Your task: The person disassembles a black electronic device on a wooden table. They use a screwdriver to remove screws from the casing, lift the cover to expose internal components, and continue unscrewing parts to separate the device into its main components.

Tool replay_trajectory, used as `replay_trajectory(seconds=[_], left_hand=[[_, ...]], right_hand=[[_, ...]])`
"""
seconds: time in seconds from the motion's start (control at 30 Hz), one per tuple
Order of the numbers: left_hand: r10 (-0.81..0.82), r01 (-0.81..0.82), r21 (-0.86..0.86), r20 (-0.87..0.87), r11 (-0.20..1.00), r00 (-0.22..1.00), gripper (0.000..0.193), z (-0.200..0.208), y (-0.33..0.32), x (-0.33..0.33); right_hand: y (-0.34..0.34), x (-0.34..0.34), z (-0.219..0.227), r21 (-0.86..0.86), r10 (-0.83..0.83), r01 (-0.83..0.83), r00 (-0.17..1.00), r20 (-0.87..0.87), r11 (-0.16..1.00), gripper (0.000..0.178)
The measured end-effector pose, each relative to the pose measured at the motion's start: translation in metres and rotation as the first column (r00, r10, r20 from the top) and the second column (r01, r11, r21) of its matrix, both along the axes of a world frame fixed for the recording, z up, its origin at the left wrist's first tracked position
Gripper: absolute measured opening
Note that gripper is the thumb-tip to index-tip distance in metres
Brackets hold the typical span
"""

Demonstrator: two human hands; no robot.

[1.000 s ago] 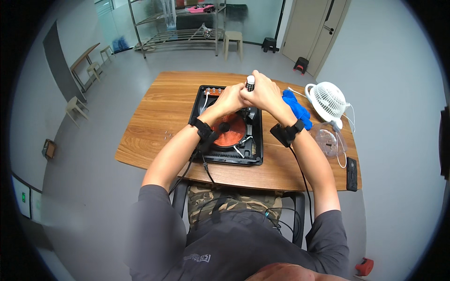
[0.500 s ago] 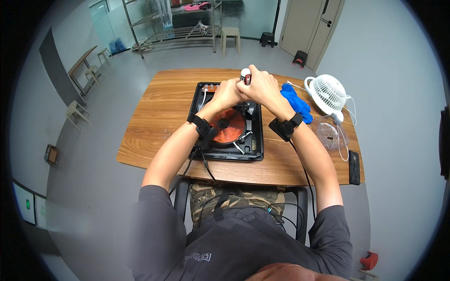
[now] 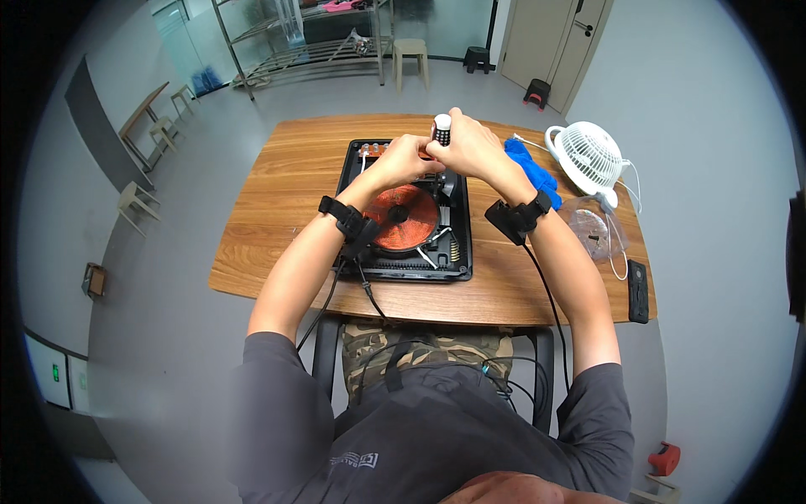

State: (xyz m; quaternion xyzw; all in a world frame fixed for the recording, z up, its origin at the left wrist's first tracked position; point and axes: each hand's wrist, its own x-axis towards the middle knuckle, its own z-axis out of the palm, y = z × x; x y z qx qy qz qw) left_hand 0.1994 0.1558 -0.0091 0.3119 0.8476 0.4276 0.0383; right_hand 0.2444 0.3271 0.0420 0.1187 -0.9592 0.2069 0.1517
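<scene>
An opened induction cooker, its black tray-like housing [image 3: 395, 273] on the table, shows a round copper coil [image 3: 409, 220] in the middle. Over its far edge, my right hand [image 3: 472, 151] is closed around a screwdriver [image 3: 442, 126] held upright; the handle's white end and dark patterned side show above the fist. My left hand [image 3: 403, 161] is beside it, fingers drawn together under the screwdriver handle; what they pinch is hidden. The screwdriver's tip is hidden too. White wires and a small orange-brown board [image 3: 374, 151] show at the housing's far left.
Right of the cooker are a blue cloth [image 3: 532, 175], a white fan [image 3: 589, 155] with its cable, a clear plastic bowl [image 3: 593, 235] with small parts, and a black oblong object [image 3: 638, 291]. Black cables [image 3: 547, 294] run from the bands on my wrists.
My right hand has turned on the screwdriver, and more of the handle shows. My left hand has shifted slightly left, and its fingers show more. The whole view has shifted a little.
</scene>
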Motion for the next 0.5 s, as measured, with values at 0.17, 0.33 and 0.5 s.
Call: replay_trajectory(seconds=[0.17,0.33,0.5], left_hand=[[0.096,-0.099,-0.033,-0.093,0.995,0.991,0.031,-0.006,0.007,0.001],[0.148,-0.155,-0.037,-0.146,0.987,0.978,0.035,0.001,0.012,0.012],[-0.009,0.011,0.067,-0.041,0.998,0.999,0.034,-0.007,0.005,0.002]], right_hand=[[-0.004,0.001,0.002,0.025,-0.076,0.078,0.996,-0.045,0.997,0.055],[-0.005,0.001,-0.004,0.001,-0.029,0.030,0.994,-0.104,1.000,0.051],[0.000,-0.001,-0.017,-0.015,-0.034,0.031,0.971,-0.235,0.999,0.052]])
